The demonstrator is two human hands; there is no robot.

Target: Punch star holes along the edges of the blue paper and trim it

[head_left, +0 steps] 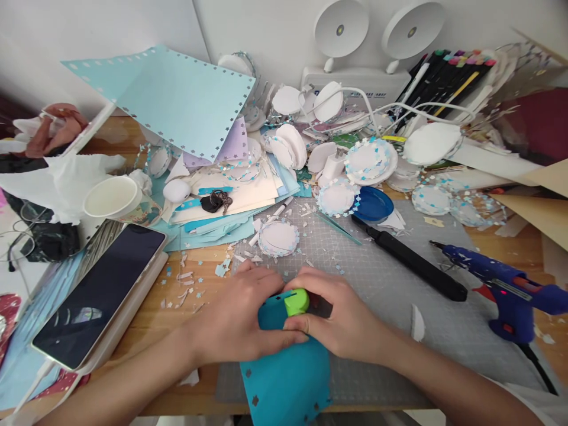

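My left hand (242,316) grips a teal sheet of paper (288,381), its thumb lying across the front of the sheet. In my right hand (341,313) is a small green craft punch (296,302), pinched between thumb and fingers at the upper edge of that sheet. The teal paper curls down toward the table's front edge, and small flower-shaped holes run along its borders. Part of the punch is covered by my right fingers. Just beyond my hands lies a white paper disc (278,238) rimmed with tiny blue and white pieces.
A blue glue gun (506,284) and a black pen-like tool (412,263) lie on the grey cutting mat (373,367). At left are a phone (100,296) and a paper cup (113,198). Behind stand a punched light-blue sheet (177,100), several decorated discs and a twin-head lamp (355,83).
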